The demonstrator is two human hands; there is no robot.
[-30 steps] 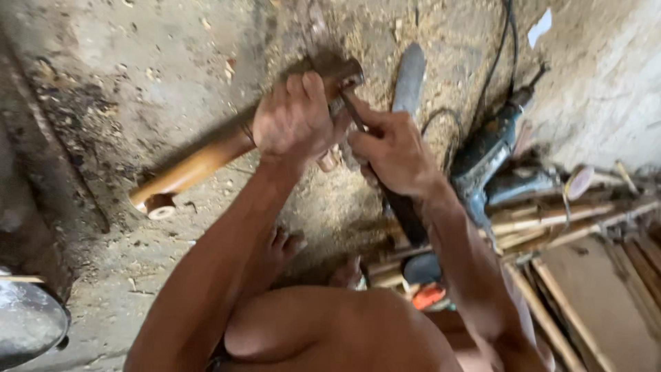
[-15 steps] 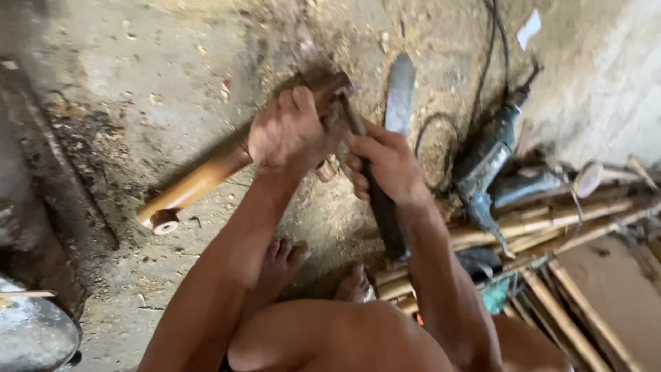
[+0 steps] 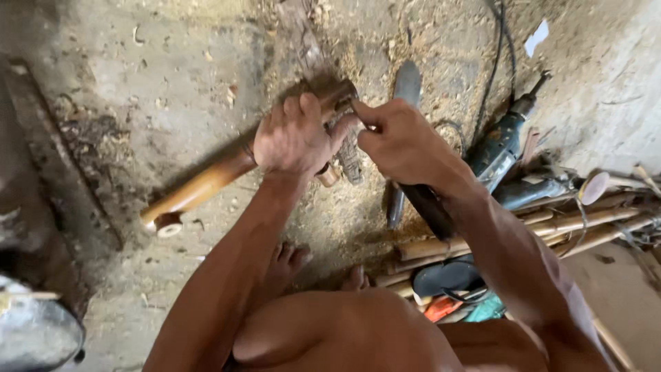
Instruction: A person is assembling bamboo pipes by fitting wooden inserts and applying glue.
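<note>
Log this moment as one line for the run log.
left hand: grips bamboo pole | right hand: pinches at pole's far end | electric drill: lying on floor at right

The bare concrete floor (image 3: 138, 89) is dusted with sawdust (image 3: 358, 213) and wood chips. On it, to the right, lie a power drill (image 3: 502, 141) with its black cable (image 3: 506, 55), a long blade (image 3: 406, 89), and a pile of bamboo sticks (image 3: 571, 224) nearer in.
</note>
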